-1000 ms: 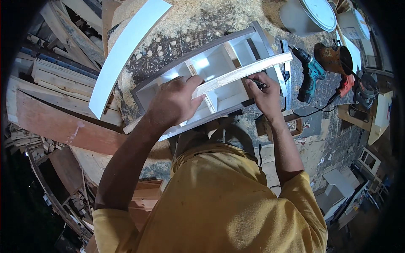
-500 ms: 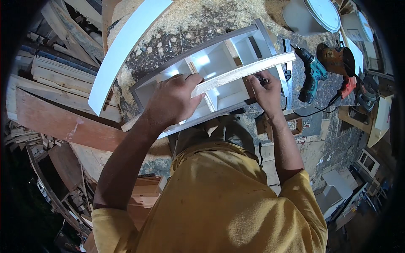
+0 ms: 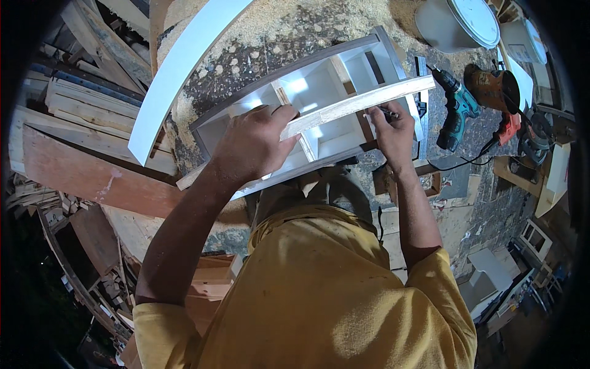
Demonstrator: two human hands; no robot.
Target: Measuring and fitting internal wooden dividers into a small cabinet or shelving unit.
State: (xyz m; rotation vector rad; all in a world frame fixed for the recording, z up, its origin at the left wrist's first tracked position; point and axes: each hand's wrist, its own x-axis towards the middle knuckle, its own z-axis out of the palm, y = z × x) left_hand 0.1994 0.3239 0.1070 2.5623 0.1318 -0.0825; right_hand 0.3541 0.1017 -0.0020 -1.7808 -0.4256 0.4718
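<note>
Left hand (image 3: 257, 141): yours is wrapped over the pale wooden strip (image 3: 362, 104), thumb on its near side.
Right hand (image 3: 396, 132): your fingertips pinch a small dark object (image 3: 389, 113), too hidden to identify.
Wooden strip: slants across the compartmented frame (image 3: 316, 83), near left to far right, before you.
Workbench (image 3: 258, 34): bears the frame, with a teal drill (image 3: 456, 114) to its right.

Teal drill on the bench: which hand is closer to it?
Right: the right hand is left of the drill, with a gap between; the left hand is farther left, gripping the pale wooden strip.
</note>
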